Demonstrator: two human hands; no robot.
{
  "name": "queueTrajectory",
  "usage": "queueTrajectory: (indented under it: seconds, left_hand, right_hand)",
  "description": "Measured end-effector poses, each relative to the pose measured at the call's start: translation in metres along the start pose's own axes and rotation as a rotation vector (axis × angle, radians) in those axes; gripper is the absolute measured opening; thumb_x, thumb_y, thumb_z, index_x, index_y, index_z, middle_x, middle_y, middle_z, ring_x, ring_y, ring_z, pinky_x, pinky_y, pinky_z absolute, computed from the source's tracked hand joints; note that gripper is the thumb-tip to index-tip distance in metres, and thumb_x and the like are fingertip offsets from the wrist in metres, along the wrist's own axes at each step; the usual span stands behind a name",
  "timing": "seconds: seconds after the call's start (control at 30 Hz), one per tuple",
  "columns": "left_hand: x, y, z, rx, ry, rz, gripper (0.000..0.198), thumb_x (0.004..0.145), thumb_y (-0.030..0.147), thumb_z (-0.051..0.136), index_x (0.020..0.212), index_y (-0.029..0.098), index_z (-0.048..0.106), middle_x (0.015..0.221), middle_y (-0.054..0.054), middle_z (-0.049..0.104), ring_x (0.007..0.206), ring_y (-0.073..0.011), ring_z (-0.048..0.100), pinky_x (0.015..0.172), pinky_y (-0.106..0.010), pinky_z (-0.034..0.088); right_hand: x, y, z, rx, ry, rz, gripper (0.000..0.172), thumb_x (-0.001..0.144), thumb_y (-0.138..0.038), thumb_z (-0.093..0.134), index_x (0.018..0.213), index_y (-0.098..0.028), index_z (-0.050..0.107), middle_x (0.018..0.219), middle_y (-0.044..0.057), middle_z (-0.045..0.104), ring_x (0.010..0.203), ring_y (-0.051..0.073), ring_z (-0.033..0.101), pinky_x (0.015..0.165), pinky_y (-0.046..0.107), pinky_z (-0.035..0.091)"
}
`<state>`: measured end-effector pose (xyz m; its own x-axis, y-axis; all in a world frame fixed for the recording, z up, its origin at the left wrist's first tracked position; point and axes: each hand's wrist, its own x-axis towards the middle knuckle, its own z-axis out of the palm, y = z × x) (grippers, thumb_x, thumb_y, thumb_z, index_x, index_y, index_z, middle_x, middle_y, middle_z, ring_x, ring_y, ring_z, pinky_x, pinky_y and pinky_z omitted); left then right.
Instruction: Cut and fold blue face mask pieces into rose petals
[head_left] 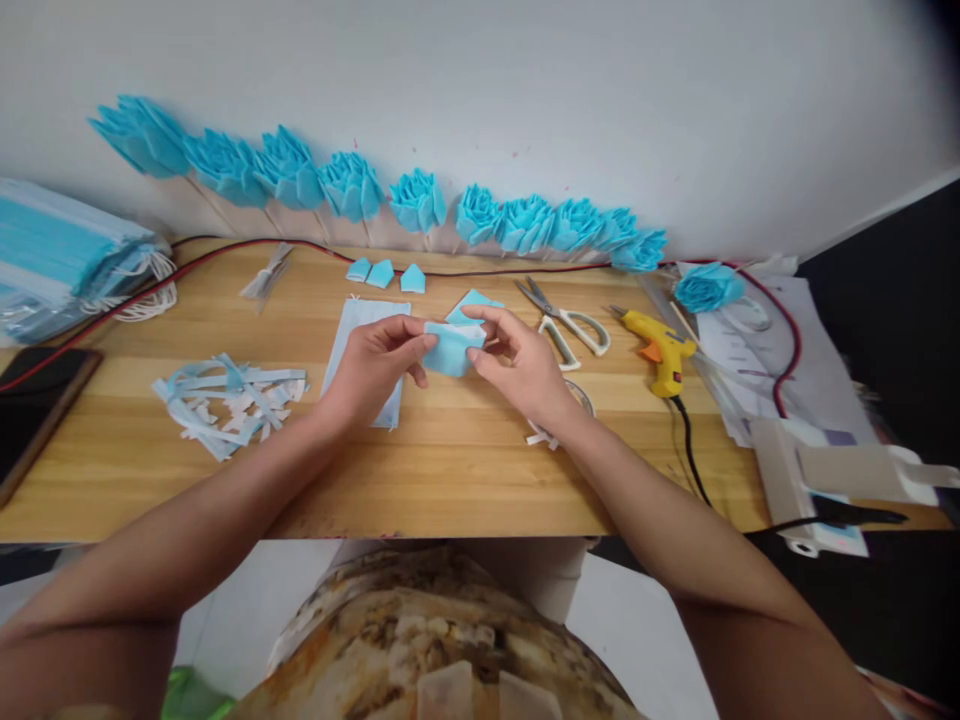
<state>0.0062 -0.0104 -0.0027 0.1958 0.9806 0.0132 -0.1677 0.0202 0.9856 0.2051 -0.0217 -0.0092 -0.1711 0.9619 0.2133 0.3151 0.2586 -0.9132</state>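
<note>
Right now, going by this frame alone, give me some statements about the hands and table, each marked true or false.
1. The left hand and right hand hold a blue piece between them. True.
2. The glue gun lies left of both hands. False: it lies to their right.
3. The scissors lie untouched on the table. True.
4. Red flowers line the wall. False: the flowers are blue.
</note>
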Motion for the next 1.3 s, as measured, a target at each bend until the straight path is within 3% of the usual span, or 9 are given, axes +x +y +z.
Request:
queueTrajectory:
  seconds: [0.17, 0.33, 0.53, 0.67, 0.83, 1.0, 1.2, 1.3]
  left_hand:
    - [0.000, -0.002, 0.002, -0.151, -0.036, -0.018, 0.034, 0.072, 0.038, 0.088, 0.078, 0.018, 0.061, 0.074, 0.002, 0.065, 0.068, -0.0127, 0.065, 0.066, -0.029, 0.063]
    - [0.002, -0.005, 0.002, -0.170, -0.048, -0.047, 0.034, 0.077, 0.037, 0.086, 0.083, 0.017, 0.059, 0.082, 0.000, 0.069, 0.077, -0.0148, 0.070, 0.074, -0.032, 0.064]
    - [0.004, -0.009, 0.001, -0.155, -0.069, -0.095, 0.044, 0.067, 0.037, 0.093, 0.098, 0.015, 0.071, 0.092, -0.005, 0.078, 0.081, -0.0176, 0.073, 0.075, -0.031, 0.064]
    - [0.002, -0.006, 0.001, -0.102, -0.068, -0.078, 0.037, 0.071, 0.043, 0.089, 0.090, 0.015, 0.076, 0.087, -0.007, 0.079, 0.078, -0.0179, 0.073, 0.077, -0.033, 0.064]
    - [-0.002, -0.001, 0.003, 0.014, -0.072, -0.051, 0.034, 0.072, 0.045, 0.087, 0.084, 0.015, 0.074, 0.078, -0.004, 0.076, 0.070, -0.0163, 0.070, 0.074, -0.033, 0.063]
    - [-0.007, 0.000, 0.005, 0.239, -0.121, 0.043, 0.024, 0.081, 0.039, 0.077, 0.076, 0.016, 0.070, 0.070, -0.003, 0.073, 0.066, -0.0160, 0.067, 0.066, -0.028, 0.054]
    - [-0.014, 0.000, 0.007, 0.534, -0.151, 0.192, 0.020, 0.083, 0.030, 0.067, 0.068, 0.017, 0.067, 0.060, 0.002, 0.061, 0.059, -0.0111, 0.050, 0.057, -0.024, 0.036]
    - [-0.015, -0.001, 0.009, 0.580, -0.171, 0.214, 0.023, 0.086, 0.031, 0.064, 0.069, 0.017, 0.067, 0.060, 0.002, 0.060, 0.059, -0.0109, 0.049, 0.058, -0.024, 0.035]
  right_hand:
    - [0.001, 0.001, 0.001, 0.091, -0.008, 0.037, 0.045, 0.083, -0.021, 0.064, 0.128, -0.024, 0.066, 0.092, 0.002, 0.067, 0.082, 0.017, 0.064, 0.072, 0.031, 0.054]
    - [0.001, 0.002, 0.002, 0.229, -0.035, 0.106, 0.045, 0.083, -0.025, 0.065, 0.128, -0.023, 0.065, 0.089, 0.001, 0.063, 0.074, 0.014, 0.060, 0.065, 0.029, 0.053]
    - [0.001, 0.004, 0.003, 0.273, -0.074, 0.102, 0.046, 0.083, -0.025, 0.065, 0.129, -0.023, 0.063, 0.087, -0.001, 0.061, 0.069, 0.012, 0.058, 0.060, 0.027, 0.054]
    - [0.001, 0.004, 0.002, 0.241, -0.101, 0.083, 0.046, 0.084, -0.024, 0.065, 0.131, -0.023, 0.064, 0.089, 0.000, 0.063, 0.071, 0.013, 0.060, 0.065, 0.029, 0.056]
    - [-0.001, -0.001, -0.001, 0.173, -0.125, 0.072, 0.048, 0.084, -0.032, 0.071, 0.131, -0.023, 0.066, 0.101, 0.005, 0.070, 0.090, 0.019, 0.066, 0.075, 0.033, 0.058]
    - [-0.004, -0.012, -0.003, 0.065, -0.072, -0.024, 0.051, 0.083, -0.039, 0.076, 0.130, -0.024, 0.066, 0.112, 0.006, 0.070, 0.098, 0.022, 0.068, 0.084, 0.037, 0.058]
    - [-0.006, -0.016, -0.002, -0.147, -0.029, -0.232, 0.013, 0.088, -0.037, 0.075, 0.093, -0.025, 0.071, 0.091, 0.003, 0.073, 0.090, 0.022, 0.065, 0.084, 0.038, 0.052]
    - [-0.007, -0.014, 0.000, -0.203, -0.011, -0.314, 0.016, 0.094, -0.035, 0.069, 0.082, -0.024, 0.067, 0.080, 0.002, 0.068, 0.082, 0.020, 0.062, 0.079, 0.037, 0.049]
